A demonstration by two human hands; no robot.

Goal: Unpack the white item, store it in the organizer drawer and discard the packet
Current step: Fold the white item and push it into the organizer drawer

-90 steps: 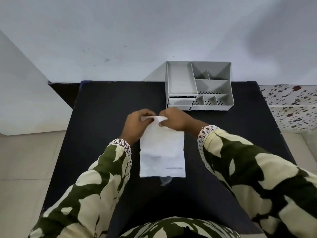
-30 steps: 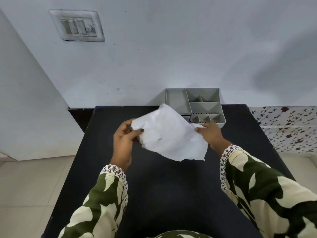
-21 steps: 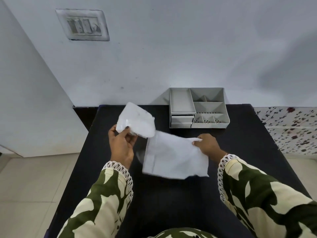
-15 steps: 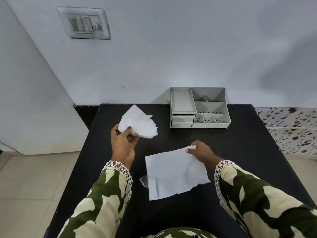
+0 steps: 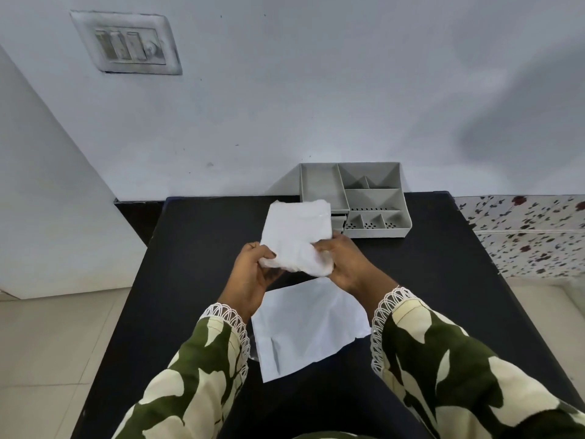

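I hold the white item [image 5: 296,237], a soft folded piece, above the middle of the black table [image 5: 196,280]. My left hand [image 5: 253,270] grips its lower left edge and my right hand [image 5: 346,264] grips its lower right edge. Its upper part stands up and hides the front left of the grey organizer [image 5: 370,198], where the small drawers [image 5: 338,222] show only partly. The empty white packet [image 5: 308,327] lies flat on the table below my hands, with a torn edge at its right.
The organizer stands at the table's far edge against the pale wall. A switch plate [image 5: 126,42] is on the wall at upper left. A patterned surface [image 5: 531,232] adjoins the table on the right. Tiled floor lies to the left.
My right hand let go of the packet, which now lies flat on the table, and joined my left hand on the white item. The item moved right to the table's middle.
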